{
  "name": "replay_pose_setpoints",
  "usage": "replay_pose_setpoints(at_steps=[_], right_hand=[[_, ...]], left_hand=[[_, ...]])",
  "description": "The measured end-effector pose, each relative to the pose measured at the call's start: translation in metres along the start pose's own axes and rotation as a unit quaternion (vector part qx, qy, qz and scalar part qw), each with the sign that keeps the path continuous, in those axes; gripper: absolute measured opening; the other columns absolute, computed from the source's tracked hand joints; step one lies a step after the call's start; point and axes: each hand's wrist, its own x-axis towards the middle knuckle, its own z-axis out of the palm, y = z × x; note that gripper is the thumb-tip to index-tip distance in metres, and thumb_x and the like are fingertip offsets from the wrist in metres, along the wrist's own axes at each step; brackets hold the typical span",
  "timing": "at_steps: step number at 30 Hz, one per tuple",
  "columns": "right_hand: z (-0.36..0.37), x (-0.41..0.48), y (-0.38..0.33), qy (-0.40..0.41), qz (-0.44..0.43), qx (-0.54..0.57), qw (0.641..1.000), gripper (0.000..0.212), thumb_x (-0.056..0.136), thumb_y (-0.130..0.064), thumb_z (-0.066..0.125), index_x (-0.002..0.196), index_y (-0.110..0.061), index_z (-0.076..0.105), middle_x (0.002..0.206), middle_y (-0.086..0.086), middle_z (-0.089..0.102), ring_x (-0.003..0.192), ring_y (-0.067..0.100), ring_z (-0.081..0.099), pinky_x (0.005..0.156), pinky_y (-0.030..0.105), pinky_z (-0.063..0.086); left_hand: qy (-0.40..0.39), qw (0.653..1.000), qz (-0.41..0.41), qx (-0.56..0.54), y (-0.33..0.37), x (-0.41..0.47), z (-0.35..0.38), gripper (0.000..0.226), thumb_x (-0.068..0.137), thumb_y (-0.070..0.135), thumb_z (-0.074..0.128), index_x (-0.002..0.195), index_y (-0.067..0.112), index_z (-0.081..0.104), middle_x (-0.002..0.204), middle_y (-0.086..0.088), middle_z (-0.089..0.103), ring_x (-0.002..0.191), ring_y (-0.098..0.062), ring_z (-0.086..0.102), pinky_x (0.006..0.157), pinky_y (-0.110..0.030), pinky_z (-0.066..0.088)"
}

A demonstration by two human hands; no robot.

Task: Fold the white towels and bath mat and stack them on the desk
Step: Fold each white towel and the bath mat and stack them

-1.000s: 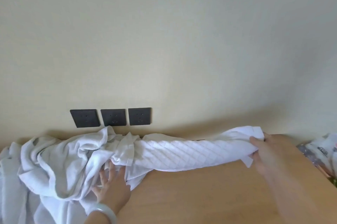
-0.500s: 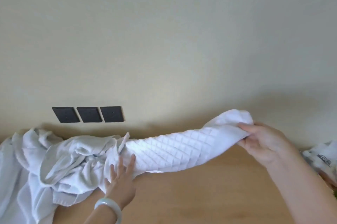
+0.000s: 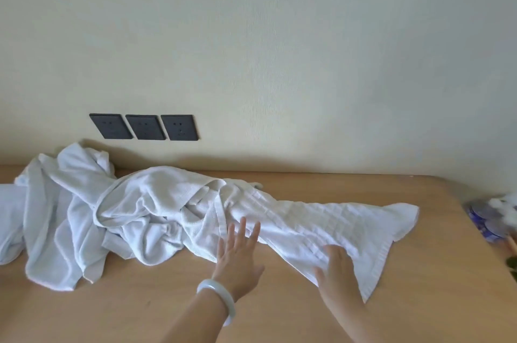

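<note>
Bath mat (image 3: pixel 330 219), lifted before, now lies on the desk (image 3: pixel 126 314), left hand (image 3: pixel 237 261) and right hand (image 3: pixel 337 270) flat upon it.

Bare forearms, one bangle
A smooth, pale whitish-green bangle (image 3: pixel 225 299) circles the wrist of the left hand (image 3: pixel 237 256).

Bath mat (image 3: pixel 335 222) wht, grid-quilted. Towels (image 3: pixel 84 203) plain wht. Desk (image 3: pixel 167 306) lt tan wood. Wall (image 3: pixel 279 35) cream. 3 sockets (image 3: pixel 144 127) dk grey. Bangle (image 3: pixel 222 296) pale milky green. Pkt (image 3: pixel 486 221) blue/wht.
</note>
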Motion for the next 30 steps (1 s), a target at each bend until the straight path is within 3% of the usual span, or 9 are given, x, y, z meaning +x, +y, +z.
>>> replay_pose_setpoints(at_steps=[2, 4, 8, 12, 14, 18, 22, 26, 30], right_hand=[[0.04, -0.012, 0.012, -0.096, -0.037, -0.095, 0.99, 0.072, 0.05, -0.023, 0.094, 0.104, -0.016, 0.048, 0.098, 0.006, 0.061, 0.088, 0.028, 0.064, 0.067, 0.031, 0.056], [0.06, -0.01, 0.014, -0.14, -0.034, -0.189, 0.971, 0.091, 0.029, -0.038, 0.097, 0.104, -0.006, 0.056, 0.098, 0.01, 0.066, 0.083, 0.028, 0.064, 0.06, 0.034, 0.058], [0.063, 0.009, 0.02, -0.117, -0.137, -0.285, 0.941, 0.067, 0.039, -0.007, 0.09, 0.102, -0.001, 0.068, 0.099, 0.011, 0.06, 0.073, 0.028, 0.056, 0.052, 0.035, 0.052], [0.035, 0.045, 0.043, -0.057, -0.167, -0.293, 0.94, 0.064, 0.026, 0.009, 0.082, 0.082, -0.02, 0.07, 0.078, 0.0, 0.056, 0.062, 0.02, 0.062, 0.039, 0.023, 0.045], [0.013, 0.065, 0.062, -0.018, -0.142, -0.288, 0.947, 0.057, 0.028, 0.009, 0.083, 0.074, -0.021, 0.07, 0.074, 0.0, 0.053, 0.057, 0.021, 0.061, 0.037, 0.022, 0.039], [-0.041, 0.088, 0.091, 0.005, 0.009, -0.303, 0.953, 0.032, 0.063, 0.013, 0.067, 0.076, -0.016, 0.074, 0.073, -0.001, 0.033, 0.058, 0.025, 0.044, 0.054, 0.029, 0.031], [-0.06, 0.096, 0.079, 0.02, 0.125, -0.34, 0.932, 0.033, 0.077, 0.0, 0.058, 0.101, -0.018, 0.072, 0.09, 0.006, 0.044, 0.082, 0.031, 0.05, 0.077, 0.039, 0.046], [0.003, 0.084, -0.003, 0.117, -0.165, -0.235, 0.951, 0.064, 0.053, 0.013, 0.076, 0.114, -0.004, 0.061, 0.122, 0.017, 0.054, 0.104, 0.037, 0.047, 0.082, 0.049, 0.052], [0.084, 0.088, -0.083, -0.043, -0.271, -0.182, 0.944, 0.096, 0.069, -0.018, 0.08, 0.15, -0.016, 0.027, 0.157, 0.003, 0.026, 0.143, 0.017, 0.022, 0.113, 0.044, 0.027]], left_hand=[[-0.02, 1.0, -0.01, -0.014, 0.008, -0.009, 0.01, 0.085, 0.095, 0.047, 0.046, 0.151, 0.037, -0.017, 0.157, 0.004, -0.03, 0.146, -0.023, -0.024, 0.118, -0.045, -0.008], [0.001, 1.0, -0.001, -0.018, 0.009, -0.015, 0.024, 0.082, 0.093, 0.056, 0.043, 0.152, 0.038, -0.01, 0.159, 0.004, -0.025, 0.147, -0.023, -0.02, 0.119, -0.045, -0.008], [0.058, 0.992, 0.02, 0.114, -0.007, -0.005, 0.02, 0.096, 0.067, 0.074, 0.05, 0.15, 0.029, 0.031, 0.16, -0.009, 0.022, 0.146, -0.033, 0.016, 0.109, -0.056, 0.012], [0.059, 0.982, 0.029, 0.177, -0.034, 0.028, -0.009, 0.113, 0.079, 0.068, 0.058, 0.146, 0.036, -0.028, 0.149, -0.001, -0.045, 0.138, -0.033, -0.038, 0.111, -0.063, -0.017], [0.032, 0.981, -0.01, 0.193, -0.048, 0.043, -0.024, 0.115, 0.082, 0.065, 0.056, 0.139, 0.037, -0.04, 0.146, 0.002, -0.049, 0.136, -0.033, -0.042, 0.109, -0.066, -0.017], [-0.004, 0.986, -0.072, 0.15, -0.072, 0.069, -0.039, 0.118, 0.073, 0.066, 0.062, 0.141, 0.045, -0.034, 0.159, -0.004, -0.014, 0.146, -0.039, -0.007, 0.114, -0.059, 0.004], [-0.019, 0.992, -0.066, 0.109, -0.077, 0.086, -0.037, 0.123, 0.068, 0.073, 0.063, 0.143, 0.043, -0.031, 0.159, -0.006, -0.015, 0.147, -0.035, -0.007, 0.117, -0.053, 0.004], [-0.032, 0.996, -0.034, 0.07, -0.081, 0.093, -0.034, 0.127, 0.069, 0.06, 0.069, 0.142, 0.043, -0.033, 0.158, -0.005, -0.022, 0.147, -0.032, -0.015, 0.118, -0.051, 0.001], [-0.007, 0.991, -0.015, 0.132, -0.091, 0.089, -0.033, 0.129, 0.068, 0.052, 0.072, 0.144, 0.038, -0.032, 0.158, -0.01, -0.015, 0.147, -0.033, -0.007, 0.117, -0.05, 0.013]])
